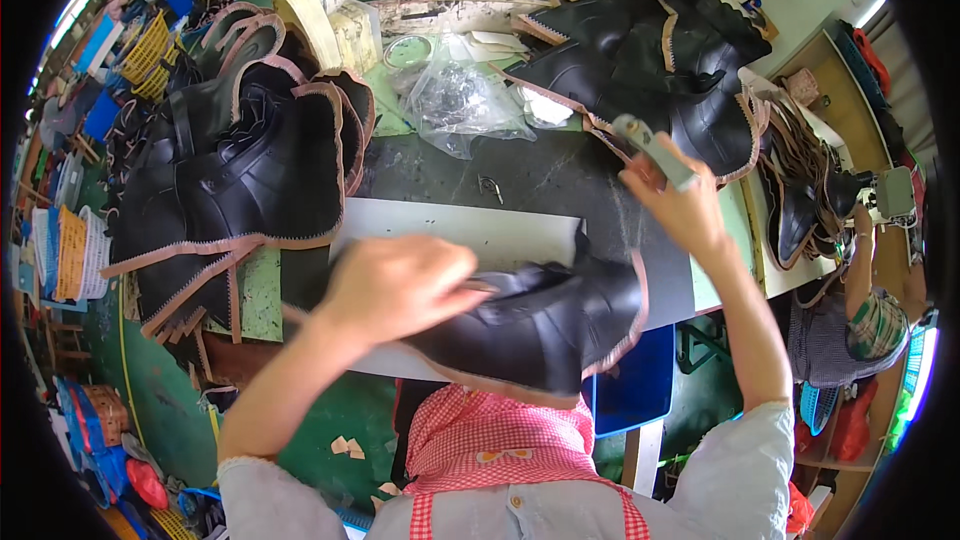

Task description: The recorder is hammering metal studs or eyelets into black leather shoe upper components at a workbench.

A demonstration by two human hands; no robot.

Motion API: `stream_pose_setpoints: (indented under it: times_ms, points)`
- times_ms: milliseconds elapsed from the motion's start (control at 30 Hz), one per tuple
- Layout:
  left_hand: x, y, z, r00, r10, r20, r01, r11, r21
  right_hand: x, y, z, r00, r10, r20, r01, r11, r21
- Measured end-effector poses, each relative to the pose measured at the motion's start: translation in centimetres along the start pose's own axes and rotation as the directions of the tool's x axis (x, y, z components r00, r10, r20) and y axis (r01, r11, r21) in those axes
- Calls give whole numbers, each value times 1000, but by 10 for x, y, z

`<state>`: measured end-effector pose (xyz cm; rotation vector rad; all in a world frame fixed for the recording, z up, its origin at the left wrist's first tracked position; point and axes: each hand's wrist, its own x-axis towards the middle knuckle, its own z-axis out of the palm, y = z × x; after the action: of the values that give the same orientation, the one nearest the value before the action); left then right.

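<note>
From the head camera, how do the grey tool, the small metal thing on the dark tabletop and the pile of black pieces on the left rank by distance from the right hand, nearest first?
1. Grey tool: held in the right hand.
2. Small metal thing: to that hand's left, on the dark tabletop.
3. Pile of black pieces: farthest left.

Head-worn fisheye looks forward and down; hands (405, 285) near; worktable (425, 175) beneath.
</note>
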<state>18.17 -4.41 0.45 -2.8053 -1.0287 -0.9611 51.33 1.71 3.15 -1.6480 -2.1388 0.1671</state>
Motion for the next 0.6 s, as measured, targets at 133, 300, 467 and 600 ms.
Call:
stream_pose_setpoints:
  times_ms: [133, 300, 467, 600]
  points:
    - [-20, -65, -125, 871, -400, -285, 463, 862, 207, 15, 95, 7, 925, -344, -163, 278, 902, -329]
    - [-109, -199, -198, 727, -600, -334, 663, 486, 569, 23, 139, 50, 963, -264, -54, 214, 873, -439]
    - [-132, -230, -151, 827, -500, -258, 530, 538, 656, 28, 139, 29, 982, -72, -174, 25, 965, -261]
    - [-124, -223, -160, 835, -364, -412, 549, 564, 616, 11, 53, -36, 953, -30, -302, 38, 999, 21]
